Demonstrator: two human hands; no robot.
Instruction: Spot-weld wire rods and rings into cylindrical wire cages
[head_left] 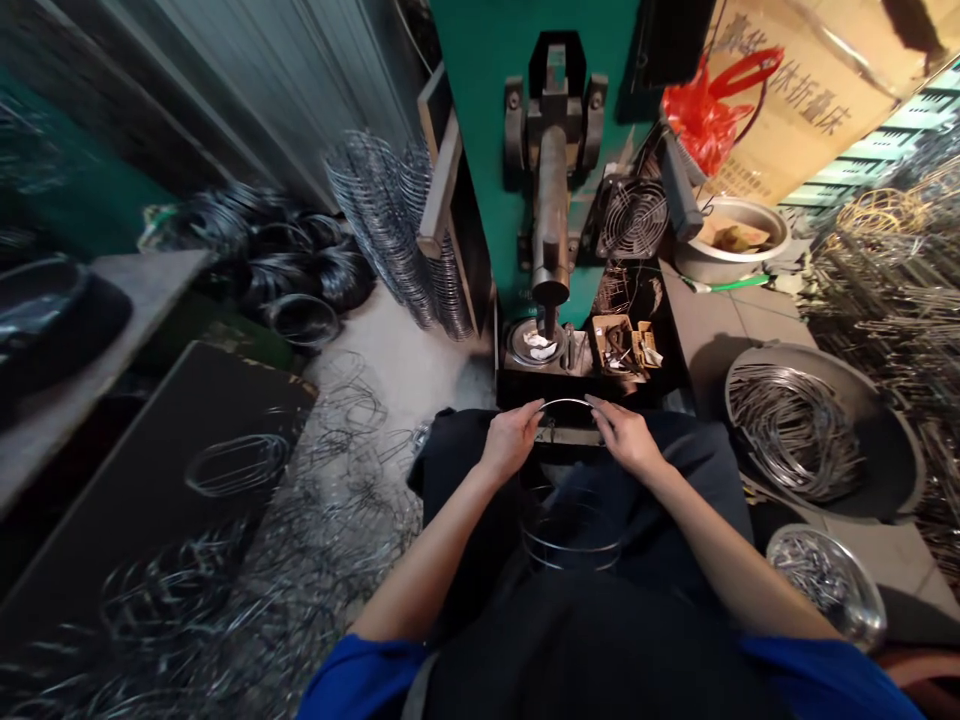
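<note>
Between my two hands is a curved metal wire [568,401], bowed upward, with more thin wire hoops [570,549] hanging below it over my lap. My left hand [514,437] pinches the wire's left side, and my right hand [624,434] pinches its right side. Both hands are above my knees, in front of the green machine [480,110]. The machine's thick metal arm [553,210] points down toward me, above and beyond the wire. Whether the upper wire and the lower hoops form one piece, I cannot tell.
At right, a large basin [892,460] holds bent wire pieces, and a metal bowl [862,590] holds small metal parts. A small box [613,340] of bits stands under the machine. Wire coils [300,250] and stacked rings [382,220] stand at left; loose wire litters the floor.
</note>
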